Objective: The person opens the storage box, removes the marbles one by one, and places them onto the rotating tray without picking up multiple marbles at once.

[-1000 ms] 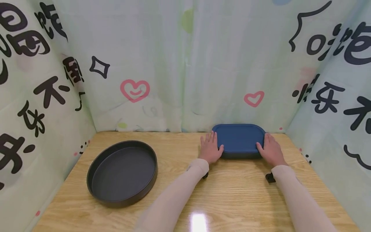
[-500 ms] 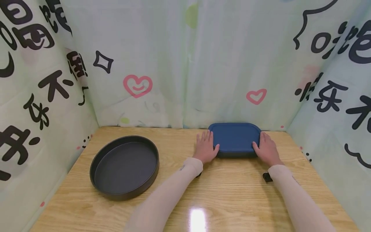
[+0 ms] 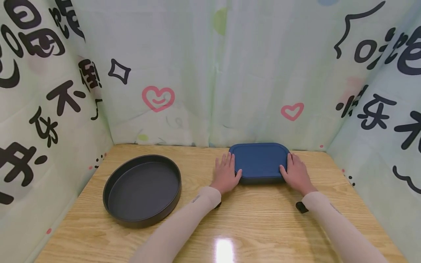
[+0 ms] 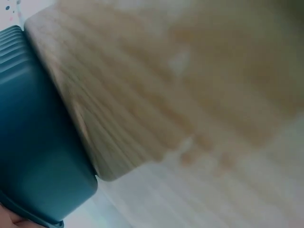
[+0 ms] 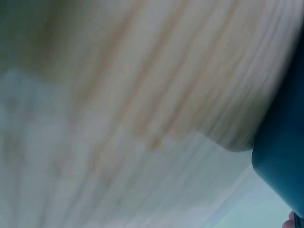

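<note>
A rectangular food container [image 3: 260, 162] with a dark blue top and a darker base sits at the back of the table, right of the middle. My left hand [image 3: 225, 174] presses its left side, fingers straight and pointing away, thumb at the front corner. Against the right side lies my right hand [image 3: 297, 174] in the same way, thumb near the front edge. The container's ribbed side wall [image 4: 35, 128] fills the left of the left wrist view, with a bit of hand at the lower corner. In the right wrist view the container [image 5: 281, 142] shows at the right edge.
A round, dark grey pan [image 3: 143, 190] with a low wall stands on the wooden table [image 3: 250, 226] at the left. Printed curtains [image 3: 197, 73] hang behind the table and along both sides.
Both hands and the container between them have shifted left along the table. The head view has tilted and turned slightly. The round pan keeps its place on the table.
</note>
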### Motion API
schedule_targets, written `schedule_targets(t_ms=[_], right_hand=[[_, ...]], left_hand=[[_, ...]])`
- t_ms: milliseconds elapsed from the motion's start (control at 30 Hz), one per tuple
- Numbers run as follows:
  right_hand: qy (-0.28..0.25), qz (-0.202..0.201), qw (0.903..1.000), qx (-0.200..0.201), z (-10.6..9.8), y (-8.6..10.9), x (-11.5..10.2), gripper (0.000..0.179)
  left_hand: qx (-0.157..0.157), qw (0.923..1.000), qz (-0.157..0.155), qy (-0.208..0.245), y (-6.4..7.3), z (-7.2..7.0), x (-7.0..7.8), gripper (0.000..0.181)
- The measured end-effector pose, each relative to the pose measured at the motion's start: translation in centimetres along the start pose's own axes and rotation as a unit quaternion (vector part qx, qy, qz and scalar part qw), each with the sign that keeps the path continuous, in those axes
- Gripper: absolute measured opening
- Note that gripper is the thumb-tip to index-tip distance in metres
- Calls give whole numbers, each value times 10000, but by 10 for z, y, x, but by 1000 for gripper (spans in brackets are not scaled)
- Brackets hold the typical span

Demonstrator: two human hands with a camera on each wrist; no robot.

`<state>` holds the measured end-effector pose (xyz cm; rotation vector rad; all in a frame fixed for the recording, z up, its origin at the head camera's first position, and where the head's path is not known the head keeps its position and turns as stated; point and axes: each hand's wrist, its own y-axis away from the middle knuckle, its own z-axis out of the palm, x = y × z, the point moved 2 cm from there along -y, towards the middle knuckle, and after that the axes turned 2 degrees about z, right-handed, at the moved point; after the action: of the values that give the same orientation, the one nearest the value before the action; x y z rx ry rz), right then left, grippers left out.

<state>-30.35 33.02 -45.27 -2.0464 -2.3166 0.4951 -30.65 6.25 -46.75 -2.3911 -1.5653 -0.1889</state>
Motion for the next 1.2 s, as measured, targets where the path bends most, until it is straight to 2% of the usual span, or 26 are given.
schedule_targets(t_ms=[333, 633, 767, 833, 967, 1067, 1200], right_hand=[[-19, -139, 9993, -358, 2, 11, -24, 66], [-14, -266, 9983, -513, 6, 13, -37, 65], [-66, -315, 9979, -554, 8, 12, -38, 65], [-90, -377, 9974, -602, 8, 11, -38, 65], [-23, -591, 9957, -716, 6, 7, -38, 64], [89, -855, 9933, -776, 4, 3, -37, 63], [124, -1137, 9896, -874, 6, -3, -34, 63]], left_hand=[[-244, 9996, -111, 27, 24, -9, -15, 68], [-243, 9995, -176, 136, 38, -14, -24, 68], [-209, 9996, -204, 50, 43, -15, -24, 69], [-184, 9995, -204, -129, 46, -18, -22, 69], [-114, 9963, -182, -836, 55, -25, -14, 71], [-79, 9889, -199, -1472, 62, -29, -7, 73], [5, 9797, -168, -2000, 70, -34, 2, 74]])
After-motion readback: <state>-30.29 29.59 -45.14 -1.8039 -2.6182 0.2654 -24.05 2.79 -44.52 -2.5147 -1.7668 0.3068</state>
